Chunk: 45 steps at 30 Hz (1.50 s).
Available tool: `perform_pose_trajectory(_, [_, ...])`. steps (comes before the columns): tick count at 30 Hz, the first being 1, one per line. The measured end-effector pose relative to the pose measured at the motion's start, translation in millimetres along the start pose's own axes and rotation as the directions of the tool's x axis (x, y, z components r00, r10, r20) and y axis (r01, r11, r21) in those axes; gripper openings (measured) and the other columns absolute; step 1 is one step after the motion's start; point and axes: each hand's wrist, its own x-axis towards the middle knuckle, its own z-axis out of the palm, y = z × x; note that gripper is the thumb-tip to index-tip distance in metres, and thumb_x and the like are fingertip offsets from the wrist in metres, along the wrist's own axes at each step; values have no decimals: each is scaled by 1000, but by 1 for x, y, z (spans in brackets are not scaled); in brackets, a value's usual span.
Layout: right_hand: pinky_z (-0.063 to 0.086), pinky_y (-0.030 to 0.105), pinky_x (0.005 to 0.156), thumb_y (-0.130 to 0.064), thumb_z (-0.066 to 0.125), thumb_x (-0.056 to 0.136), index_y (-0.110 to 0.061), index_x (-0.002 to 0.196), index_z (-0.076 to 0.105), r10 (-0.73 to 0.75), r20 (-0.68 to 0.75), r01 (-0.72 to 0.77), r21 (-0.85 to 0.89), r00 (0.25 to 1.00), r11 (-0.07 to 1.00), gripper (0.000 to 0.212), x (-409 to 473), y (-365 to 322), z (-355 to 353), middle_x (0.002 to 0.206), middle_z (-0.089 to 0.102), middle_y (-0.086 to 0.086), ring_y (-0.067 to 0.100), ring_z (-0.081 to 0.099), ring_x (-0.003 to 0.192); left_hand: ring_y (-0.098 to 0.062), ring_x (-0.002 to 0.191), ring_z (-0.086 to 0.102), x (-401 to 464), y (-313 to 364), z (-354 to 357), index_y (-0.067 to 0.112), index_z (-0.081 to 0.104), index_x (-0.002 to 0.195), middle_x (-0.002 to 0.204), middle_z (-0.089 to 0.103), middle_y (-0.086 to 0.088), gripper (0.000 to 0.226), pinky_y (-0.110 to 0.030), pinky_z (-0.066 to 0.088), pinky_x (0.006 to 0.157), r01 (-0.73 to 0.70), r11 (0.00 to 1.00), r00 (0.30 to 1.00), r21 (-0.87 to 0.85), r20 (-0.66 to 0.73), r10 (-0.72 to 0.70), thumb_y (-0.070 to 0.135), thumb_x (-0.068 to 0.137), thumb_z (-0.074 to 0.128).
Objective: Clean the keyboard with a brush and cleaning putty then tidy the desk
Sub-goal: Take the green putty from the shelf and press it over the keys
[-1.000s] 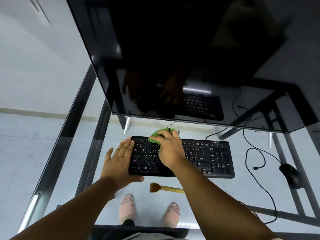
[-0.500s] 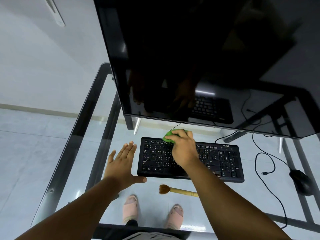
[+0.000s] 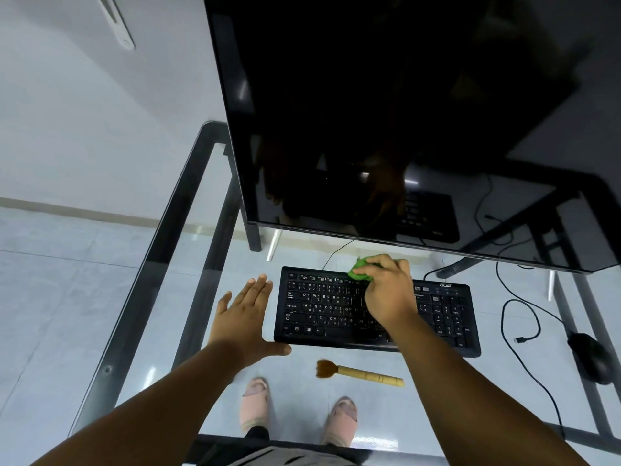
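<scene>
Putty (image 3: 360, 268), pinched in the right hand's (image 3: 389, 294) closed fingers (image 3: 369, 270) at the keyboard's (image 3: 322, 311) top row, should press down, then peel slowly, while the open, empty left hand (image 3: 243, 319) braces the keyboard's left edge.

A black computer keyboard (image 3: 376, 314) is laid flat on a glass-topped, metal-framed desk (image 3: 148, 284), just in front of a large dark flat-screen monitor (image 3: 403, 129) that is set behind it. A lump of green cleaning putty (image 3: 359, 268) is pressed against the keyboard's rear edge under the right hand (image 3: 389, 290). The left hand (image 3: 245, 321) is spread flat on the glass just beside the keyboard's left end, its thumb touching the near corner. A bamboo-handled bristle brush (image 3: 359, 373) is placed on the glass in front of the keyboard, bristles pointing left. A black computer mouse (image 3: 593, 361) and a loose black cable (image 3: 524, 331) are seen to the keyboard's right.
</scene>
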Motion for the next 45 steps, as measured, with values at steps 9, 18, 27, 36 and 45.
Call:
perform_pose_trajectory(9, [47, 35, 90, 10, 57, 78, -27, 109, 74, -201, 6, 201, 9, 980, 980, 52, -11, -18, 10, 119, 62, -9, 19, 46, 101, -10, 148, -11, 1, 0, 0, 25, -6, 154, 161, -14, 9, 124, -43, -3, 120, 0, 1000, 1000, 8, 9, 0, 83, 64, 57])
perform_pose_trajectory(18, [53, 44, 83, 14, 57, 72, -23, 102, 76, 49, -203, -57, -32, 978, 998, 51, -27, 33, 3, 114, 66, -2, 28, 47, 100, -12, 149, -8, 0, 6, 1, 23, -8, 153, 162, -9, 7, 130, -43, -5, 118, 30, 999, 999, -29, -24, -31, 91, 59, 48])
perform_pose_trajectory(27, [45, 39, 83, 12, 52, 72, -22, 103, 76, 255, -296, -272, -16, 921, 962, 52, -39, 92, -16, 117, 65, 2, 35, 51, 99, -15, 149, 0, 8, 43, 10, 19, 3, 154, 163, 2, 2, 125, -44, 1, 119, -47, 997, 985, -62, -171, 36, 94, 59, 35])
perform_pose_trajectory(36, [51, 45, 82, 15, 51, 68, -24, 95, 77, 221, -283, -230, 1, 933, 973, 54, -48, 116, -26, 113, 66, -1, 33, 50, 99, -11, 148, -4, 14, 82, 22, 22, 6, 155, 162, 2, 6, 119, -40, 1, 120, -151, 987, 974, -51, -179, 140, 87, 61, 42])
perform_pose_trajectory(45, [52, 45, 80, 16, 53, 65, -24, 97, 77, 164, -284, -176, -17, 945, 984, 57, -58, 136, -35, 113, 66, 0, 36, 50, 96, -9, 148, -5, 8, 90, 28, 24, 6, 154, 162, 3, 8, 106, -37, 0, 119, -113, 993, 976, -23, -188, 107, 86, 71, 27])
